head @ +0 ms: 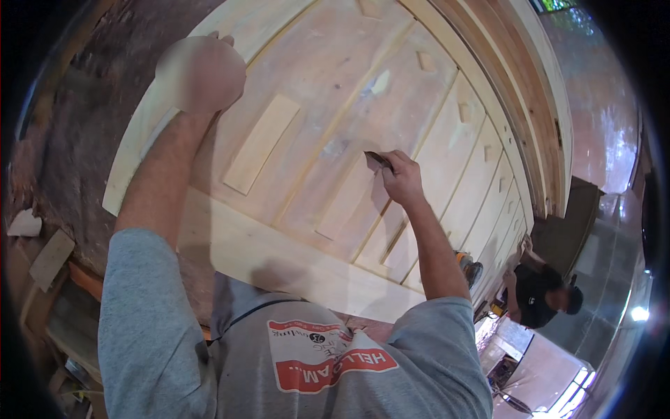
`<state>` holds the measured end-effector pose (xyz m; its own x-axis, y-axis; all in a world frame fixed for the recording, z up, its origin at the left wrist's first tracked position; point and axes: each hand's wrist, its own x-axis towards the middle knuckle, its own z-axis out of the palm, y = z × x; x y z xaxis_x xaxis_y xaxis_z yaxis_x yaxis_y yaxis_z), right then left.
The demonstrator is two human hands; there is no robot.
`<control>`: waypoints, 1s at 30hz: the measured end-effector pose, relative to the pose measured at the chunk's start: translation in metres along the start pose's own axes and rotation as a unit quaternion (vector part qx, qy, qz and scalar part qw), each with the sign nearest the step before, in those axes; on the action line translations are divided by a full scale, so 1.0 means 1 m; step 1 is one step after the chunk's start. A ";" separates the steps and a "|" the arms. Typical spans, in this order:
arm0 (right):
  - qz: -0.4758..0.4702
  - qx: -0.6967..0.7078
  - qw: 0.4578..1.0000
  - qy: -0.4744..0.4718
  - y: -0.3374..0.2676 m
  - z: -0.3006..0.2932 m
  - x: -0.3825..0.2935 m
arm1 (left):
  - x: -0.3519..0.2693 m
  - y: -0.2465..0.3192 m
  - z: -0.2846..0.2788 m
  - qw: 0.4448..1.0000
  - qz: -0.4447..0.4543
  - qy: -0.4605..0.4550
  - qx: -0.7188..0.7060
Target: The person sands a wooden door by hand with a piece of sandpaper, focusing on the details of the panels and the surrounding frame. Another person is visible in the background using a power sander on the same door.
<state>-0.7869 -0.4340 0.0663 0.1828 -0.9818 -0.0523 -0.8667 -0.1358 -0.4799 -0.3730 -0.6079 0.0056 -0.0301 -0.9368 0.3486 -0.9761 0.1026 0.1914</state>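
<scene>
Before me lies a large, pale wooden panel (314, 112) with a curved outer frame and straight seams. My right hand (404, 178) grips a thin, dark flat blade, a scraper or putty knife (377, 158), over the panel's middle. Beneath its blade is a light rectangular section (343, 201) of the surface. My left hand (204, 73) is at the panel's left frame board; it is largely blurred, with only a few fingertips showing, so its grip is unclear. A rectangular wooden piece (261, 144) lies on the panel between my two hands.
Small wooden blocks (425, 61) dot the panel along its right side. Curved wooden boards (528, 94) run beyond that edge. Farther right, a co-worker (539, 293) in dark clothing reaches toward the panel. An orange-and-black power tool (469, 268) sits past my right forearm. Wood scraps (52, 259) lie at left.
</scene>
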 end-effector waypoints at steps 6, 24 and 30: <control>-0.070 0.014 0.996 0.045 -0.024 0.019 0.026 | 0.000 0.001 0.000 1.000 0.003 -0.004 0.002; 0.398 0.421 0.806 0.120 -0.081 0.030 -0.099 | 0.000 -0.002 -0.005 0.999 -0.007 -0.037 0.012; 0.417 0.329 0.822 0.205 -0.108 0.062 -0.135 | 0.006 -0.001 -0.010 0.998 0.015 -0.051 -0.014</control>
<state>-0.6887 -0.2789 0.0710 -0.6368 -0.6776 -0.3678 -0.1484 0.5759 -0.8040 -0.3701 -0.6101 0.0162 -0.0825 -0.9623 0.2590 -0.9681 0.1391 0.2082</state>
